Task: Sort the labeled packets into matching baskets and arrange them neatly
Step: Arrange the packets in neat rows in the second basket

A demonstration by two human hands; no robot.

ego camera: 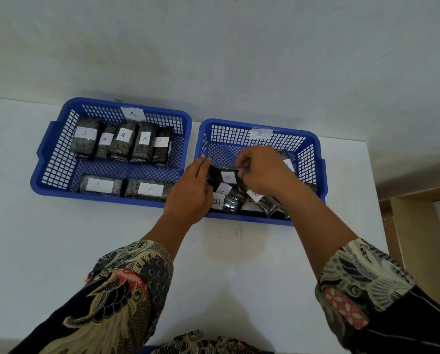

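Note:
Two blue baskets stand side by side on the white table. The left basket (60, 149), tagged A, holds several dark packets with A labels (123, 140), set in a back row and a front row. In the right basket (311, 152), tagged B, several dark packets with B labels (230, 201) lie in a loose pile at the front. Above that pile, both hands hold one dark packet with a white label (225, 176). My left hand (191, 192) touches its left end with straight fingers. My right hand (262, 169) pinches its top right edge.
The table (239, 264) meets a grey wall just behind the baskets. Its right edge drops off to a wooden piece of furniture (413, 221). Patterned sleeves cover both forearms near the front edge.

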